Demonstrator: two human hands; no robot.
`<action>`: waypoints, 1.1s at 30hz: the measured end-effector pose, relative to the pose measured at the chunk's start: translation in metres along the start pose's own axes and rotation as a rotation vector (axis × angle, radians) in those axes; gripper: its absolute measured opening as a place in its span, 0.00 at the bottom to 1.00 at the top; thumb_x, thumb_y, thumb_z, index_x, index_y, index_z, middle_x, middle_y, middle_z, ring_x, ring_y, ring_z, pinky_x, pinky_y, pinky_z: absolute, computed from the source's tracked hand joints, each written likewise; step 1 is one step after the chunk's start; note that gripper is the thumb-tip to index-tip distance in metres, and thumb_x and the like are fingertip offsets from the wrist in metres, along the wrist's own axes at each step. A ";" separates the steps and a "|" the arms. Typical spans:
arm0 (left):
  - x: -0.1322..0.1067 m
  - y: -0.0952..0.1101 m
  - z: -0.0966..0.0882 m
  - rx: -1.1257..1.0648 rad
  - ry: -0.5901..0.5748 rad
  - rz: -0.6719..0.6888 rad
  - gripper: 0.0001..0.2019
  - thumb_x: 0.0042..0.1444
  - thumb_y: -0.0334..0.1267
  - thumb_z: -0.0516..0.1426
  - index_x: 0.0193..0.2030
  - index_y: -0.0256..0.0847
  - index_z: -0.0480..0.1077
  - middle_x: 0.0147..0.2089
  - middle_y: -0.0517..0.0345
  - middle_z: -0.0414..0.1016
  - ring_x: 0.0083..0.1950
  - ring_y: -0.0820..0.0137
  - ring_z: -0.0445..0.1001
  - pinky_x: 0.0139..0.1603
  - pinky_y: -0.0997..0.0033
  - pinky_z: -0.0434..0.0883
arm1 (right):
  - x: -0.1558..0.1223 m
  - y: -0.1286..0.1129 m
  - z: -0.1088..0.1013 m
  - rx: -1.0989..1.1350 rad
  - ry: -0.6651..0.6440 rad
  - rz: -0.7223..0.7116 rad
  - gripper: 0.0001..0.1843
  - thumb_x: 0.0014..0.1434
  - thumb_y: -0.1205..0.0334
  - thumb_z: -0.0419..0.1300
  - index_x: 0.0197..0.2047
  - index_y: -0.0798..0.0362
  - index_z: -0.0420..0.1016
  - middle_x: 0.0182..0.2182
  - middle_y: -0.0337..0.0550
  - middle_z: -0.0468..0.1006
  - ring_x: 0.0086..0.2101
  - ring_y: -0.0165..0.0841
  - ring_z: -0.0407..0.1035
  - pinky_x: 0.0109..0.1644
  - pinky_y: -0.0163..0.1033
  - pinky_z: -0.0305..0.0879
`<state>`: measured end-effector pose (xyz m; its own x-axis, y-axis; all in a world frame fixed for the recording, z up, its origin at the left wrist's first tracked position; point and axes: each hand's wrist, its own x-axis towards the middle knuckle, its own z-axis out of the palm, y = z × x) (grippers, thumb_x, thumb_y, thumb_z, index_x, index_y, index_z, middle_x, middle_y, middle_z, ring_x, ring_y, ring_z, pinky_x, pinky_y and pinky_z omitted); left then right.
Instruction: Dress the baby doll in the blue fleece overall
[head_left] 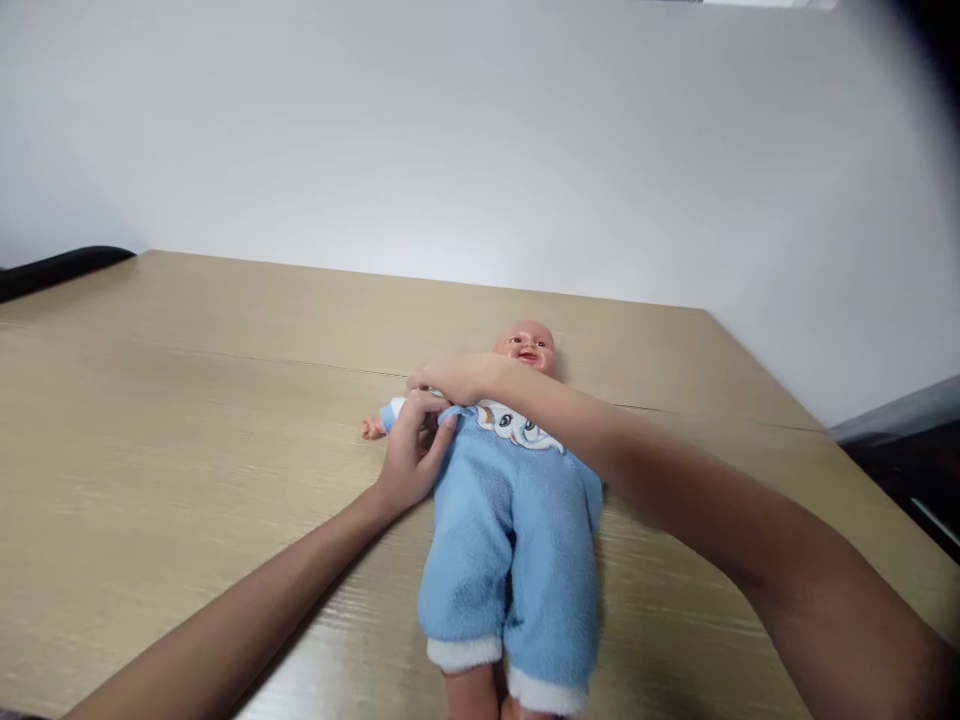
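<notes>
A baby doll (pixel 525 346) lies on its back on the wooden table (pixel 187 420), head away from me. It wears a light blue fleece romper (pixel 510 520) with white cuffs and a white bib with a cartoon print. My left hand (pixel 412 452) pinches the romper fabric at the doll's shoulder, by its outstretched arm. My right hand (pixel 454 377) reaches across the doll's chest and grips the garment at that same shoulder, fingers curled.
A plain white wall stands behind the table. A dark curved object (pixel 60 268) lies at the far left edge. Dark furniture (pixel 907 460) stands past the table's right edge.
</notes>
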<state>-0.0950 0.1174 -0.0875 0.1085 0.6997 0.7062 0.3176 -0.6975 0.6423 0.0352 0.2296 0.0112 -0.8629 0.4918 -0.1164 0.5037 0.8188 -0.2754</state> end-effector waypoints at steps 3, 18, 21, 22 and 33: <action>0.000 0.001 -0.001 0.017 -0.001 0.017 0.02 0.74 0.33 0.58 0.46 0.43 0.71 0.41 0.57 0.73 0.42 0.70 0.70 0.44 0.68 0.69 | 0.005 -0.008 0.004 -0.117 -0.064 0.009 0.10 0.62 0.75 0.64 0.40 0.52 0.84 0.42 0.45 0.88 0.39 0.38 0.78 0.41 0.41 0.65; -0.019 0.003 0.006 0.166 0.209 0.197 0.08 0.73 0.36 0.58 0.56 0.49 0.71 0.57 0.48 0.68 0.62 0.57 0.71 0.64 0.49 0.71 | -0.044 0.036 0.000 0.442 0.245 0.088 0.25 0.49 0.78 0.56 0.48 0.51 0.80 0.43 0.40 0.85 0.45 0.38 0.77 0.46 0.38 0.68; -0.020 0.001 0.008 0.011 0.223 0.203 0.07 0.75 0.40 0.53 0.57 0.52 0.67 0.59 0.48 0.67 0.63 0.56 0.71 0.67 0.43 0.71 | -0.045 0.033 0.008 0.405 0.252 0.079 0.26 0.49 0.80 0.55 0.46 0.51 0.82 0.41 0.39 0.85 0.43 0.37 0.77 0.46 0.38 0.69; -0.020 0.000 0.010 -0.050 0.239 0.167 0.06 0.76 0.43 0.52 0.55 0.52 0.66 0.58 0.49 0.68 0.63 0.56 0.72 0.66 0.43 0.71 | -0.047 0.031 0.010 0.396 0.262 0.075 0.26 0.49 0.80 0.56 0.47 0.51 0.82 0.42 0.39 0.86 0.44 0.38 0.77 0.47 0.39 0.69; -0.003 -0.011 0.016 -0.638 0.196 -0.655 0.11 0.67 0.49 0.62 0.45 0.45 0.69 0.48 0.58 0.73 0.50 0.69 0.74 0.56 0.70 0.73 | -0.104 -0.020 0.022 0.418 0.463 0.249 0.18 0.75 0.46 0.58 0.44 0.51 0.80 0.42 0.45 0.85 0.43 0.39 0.77 0.49 0.44 0.68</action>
<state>-0.0840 0.1249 -0.1012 -0.0890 0.9852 0.1463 -0.3241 -0.1675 0.9311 0.1139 0.1555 0.0078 -0.5700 0.8035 0.1716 0.5469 0.5269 -0.6506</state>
